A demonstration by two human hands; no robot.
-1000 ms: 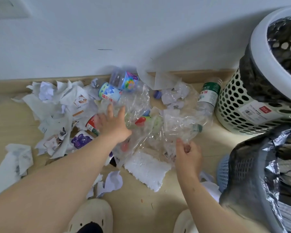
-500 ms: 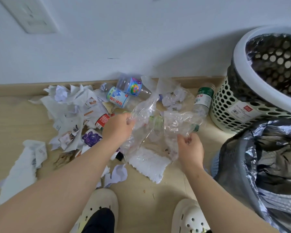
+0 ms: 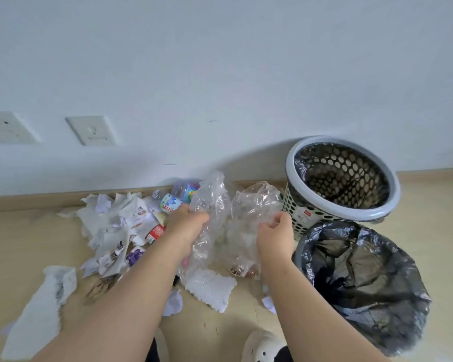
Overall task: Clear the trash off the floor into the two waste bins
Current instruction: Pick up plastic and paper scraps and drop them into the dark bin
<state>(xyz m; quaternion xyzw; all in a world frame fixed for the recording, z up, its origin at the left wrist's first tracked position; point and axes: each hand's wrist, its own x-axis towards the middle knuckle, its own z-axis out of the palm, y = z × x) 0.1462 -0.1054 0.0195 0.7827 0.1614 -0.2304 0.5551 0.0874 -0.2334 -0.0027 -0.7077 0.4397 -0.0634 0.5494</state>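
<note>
My left hand [image 3: 187,226] grips one bunch of clear plastic wrap [image 3: 211,202], lifted off the floor. My right hand [image 3: 275,237] pinches a second bunch of clear plastic [image 3: 254,202] beside it. Under and left of them lies a pile of torn white paper [image 3: 110,226], small labelled bottles [image 3: 171,203] and a white paper towel [image 3: 209,286]. The white perforated bin [image 3: 345,214] with a dark liner stands by the wall at right. A second bin lined with a black bag [image 3: 361,278] stands just right of my right forearm.
Another long white paper sheet [image 3: 37,309] lies at the lower left on the wooden floor. Two wall sockets [image 3: 92,130] sit low on the white wall. My white shoes [image 3: 262,347] are at the bottom edge, with small paper scraps [image 3: 173,305] nearby.
Both hands have closed on the clear plastic and raised it from the pile. The view has pulled back and up, showing both bins whole.
</note>
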